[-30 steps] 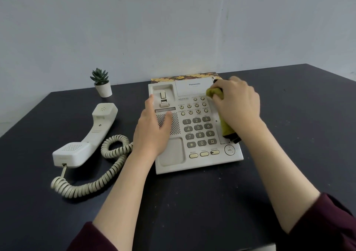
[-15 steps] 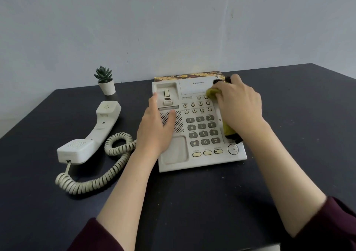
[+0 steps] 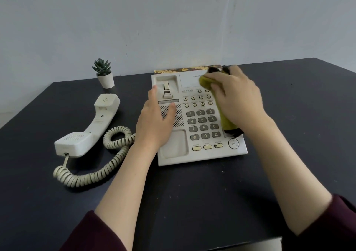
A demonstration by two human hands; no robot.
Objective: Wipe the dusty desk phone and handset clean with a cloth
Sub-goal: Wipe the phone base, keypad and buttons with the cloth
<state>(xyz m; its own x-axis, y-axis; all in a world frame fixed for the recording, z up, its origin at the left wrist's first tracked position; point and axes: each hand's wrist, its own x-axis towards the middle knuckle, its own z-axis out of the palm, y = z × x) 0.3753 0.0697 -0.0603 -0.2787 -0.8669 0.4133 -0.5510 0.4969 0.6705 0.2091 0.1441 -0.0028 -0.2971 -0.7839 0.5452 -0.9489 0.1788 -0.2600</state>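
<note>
Dark desk [image 3: 289,115]: handset [image 3: 90,127] and plant [image 3: 104,73] beside phone [image 3: 202,154].

A dark table [image 3: 289,100] stands against a plain pale blue-grey wall [image 3: 154,19].

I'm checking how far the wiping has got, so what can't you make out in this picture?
Head view only:
- Phone's right strip and part of the brand label: under the right hand and cloth.
- Speaker grille's left part: under the left hand.
- Dust on the phone or handset: too fine to tell.
- Small labels above the round buttons: too small to read.
- Cloth's far end: blurred.
</note>
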